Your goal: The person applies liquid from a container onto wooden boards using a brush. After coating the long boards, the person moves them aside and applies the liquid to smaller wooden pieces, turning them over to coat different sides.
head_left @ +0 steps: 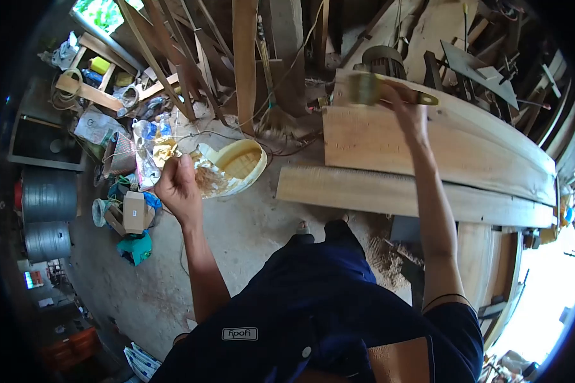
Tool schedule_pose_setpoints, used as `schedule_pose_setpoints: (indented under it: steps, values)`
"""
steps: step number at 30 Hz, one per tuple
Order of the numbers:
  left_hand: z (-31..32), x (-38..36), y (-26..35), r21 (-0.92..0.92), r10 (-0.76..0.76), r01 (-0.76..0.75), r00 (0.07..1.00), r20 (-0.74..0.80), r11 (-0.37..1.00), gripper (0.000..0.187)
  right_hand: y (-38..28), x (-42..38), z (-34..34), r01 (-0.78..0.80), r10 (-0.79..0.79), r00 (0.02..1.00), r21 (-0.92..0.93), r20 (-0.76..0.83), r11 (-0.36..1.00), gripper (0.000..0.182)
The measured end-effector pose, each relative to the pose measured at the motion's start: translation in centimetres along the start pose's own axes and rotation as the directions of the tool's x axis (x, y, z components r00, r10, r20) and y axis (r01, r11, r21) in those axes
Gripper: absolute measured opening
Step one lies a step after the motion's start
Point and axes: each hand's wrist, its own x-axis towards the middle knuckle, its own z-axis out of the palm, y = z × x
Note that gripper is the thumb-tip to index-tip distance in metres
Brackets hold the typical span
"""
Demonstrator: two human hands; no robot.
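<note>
My right hand (401, 102) is closed round a brush-like tool with a handle (428, 99), blurred by motion, over the far left end of a wide wooden board (377, 137). In front of that board lies a narrower plank (345, 185). On the left, my left hand (180, 185) is raised with its fingers curled together around the rim of a cut-open, whitish container (252, 169) with yellowish insides and stained walls. Whether the fingers touch the rim is unclear.
Upright planks (245, 64) lean at the back. Cardboard boxes (135, 212), bags and metal drums (48, 195) stand on the left. A motor (384, 60) and metal parts lie behind the boards. Sawdust (390, 262) covers floor by my feet.
</note>
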Motion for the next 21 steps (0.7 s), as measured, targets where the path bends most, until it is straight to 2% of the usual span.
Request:
schedule_pose_setpoints:
  steps: [1, 2, 3, 5, 6, 7, 8, 9, 10, 11, 12, 14, 15, 16, 17, 18, 19, 20, 21]
  values:
    - [-0.2, -0.6, -0.3, 0.003, -0.001, 0.001, 0.999, -0.032, 1.000, 0.031, -1.9, -2.5, 3.4, 0.003, -0.018, 0.993, 0.126, 0.118, 0.992, 0.023]
    - [-0.6, -1.1, -0.7, 0.004, -0.001, 0.002, 0.998, -0.061, 1.000, 0.036, -3.3, -4.9, 6.3, -0.063, 0.032, 0.984, 0.169, 0.176, 0.984, 0.024]
    - [-1.3, -1.8, -1.9, -0.023, -0.025, 0.024, 0.999, -0.031, 0.999, 0.033, -4.4, -7.4, 8.8, -0.131, 0.082, 0.970, 0.207, 0.229, 0.969, 0.024]
    - [-2.6, -2.8, -3.8, -0.020, 0.018, -0.018, 1.000, 0.015, 1.000, 0.030, -5.9, -12.0, 12.9, -0.213, 0.132, 0.890, 0.143, 0.436, 0.967, 0.026]
    - [-2.8, -3.6, -4.4, -0.006, 0.065, -0.064, 0.997, 0.038, 0.998, 0.028, -5.8, -14.3, 14.4, -0.162, 0.122, 0.879, 0.049, 0.461, 0.986, 0.025]
    - [-3.2, -4.3, -4.3, -0.058, 0.003, 0.002, 0.997, 0.083, 0.998, 0.026, -6.2, -16.5, 15.7, -0.110, 0.114, 0.877, -0.037, 0.467, 0.993, 0.022]
    - [-3.6, -4.9, -4.1, -0.104, -0.057, 0.071, 0.989, 0.137, 0.992, 0.024, -6.3, -18.3, 16.8, -0.128, 0.147, 0.871, -0.072, 0.469, 0.989, 0.021]
    - [-3.8, -5.5, -4.5, -0.110, -0.026, 0.047, 0.981, 0.190, 0.993, 0.023, -5.5, -19.5, 17.2, -0.077, 0.166, 0.851, -0.195, 0.498, 0.978, 0.022]
    - [-4.0, -6.0, -4.7, -0.114, 0.012, 0.015, 0.972, 0.236, 0.993, 0.023, -5.3, -21.1, 17.5, -0.102, 0.190, 0.873, -0.213, 0.449, 0.972, 0.018]
    - [-4.2, -6.5, -4.4, -0.058, -0.005, 0.027, 0.938, 0.347, 0.998, 0.022, -5.2, -22.2, 17.5, -0.066, 0.151, 0.897, -0.214, 0.415, 0.975, 0.019]
    - [-3.8, -7.1, -3.6, -0.070, 0.067, -0.043, 0.920, 0.386, 0.997, 0.023, -5.1, -23.0, 17.1, -0.024, 0.109, 0.913, -0.214, 0.392, 0.976, 0.020]
    - [-3.8, -7.8, -3.1, -0.088, 0.106, -0.070, 0.855, 0.507, 0.994, 0.025, -5.2, -24.3, 15.1, -0.023, 0.093, 0.945, -0.217, 0.315, 0.976, 0.021]
    - [-3.8, -8.0, -3.1, -0.102, 0.119, -0.077, 0.846, 0.520, 0.992, 0.025, -5.5, -24.9, 14.0, -0.013, 0.072, 0.958, -0.208, 0.277, 0.978, 0.021]
    - [-3.7, -8.2, -3.1, -0.111, 0.120, -0.073, 0.848, 0.516, 0.991, 0.026, -6.5, -25.7, 12.0, -0.144, 0.169, 0.954, -0.117, 0.248, 0.983, 0.022]
    - [-3.7, -8.6, -3.1, -0.116, 0.117, -0.067, 0.853, 0.508, 0.991, 0.027, -6.3, -26.5, 9.7, -0.177, 0.183, 0.964, -0.047, 0.196, 0.983, 0.020]
    - [-3.8, -8.8, -3.2, -0.119, 0.122, -0.071, 0.853, 0.508, 0.990, 0.027, -6.7, -27.0, 7.1, -0.118, 0.131, 0.985, -0.110, 0.114, 0.987, 0.021]
    - [-3.7, -9.0, -3.5, -0.103, 0.093, -0.048, 0.865, 0.493, 0.993, 0.028, -7.9, -28.0, 4.3, -0.238, 0.238, 0.971, -0.130, -0.015, 0.963, 0.020]
    - [-3.5, -9.3, -3.4, -0.090, 0.064, -0.024, 0.876, 0.478, 0.996, 0.029, -9.0, -29.1, 1.6, -0.278, 0.245, 0.956, -0.241, -0.160, 0.930, 0.021]
    - [-3.2, -9.7, -2.7, -0.095, 0.066, -0.024, 0.882, 0.466, 0.995, 0.028, -9.9, -30.3, -1.2, -0.361, 0.294, 0.905, -0.188, -0.307, 0.913, 0.023]
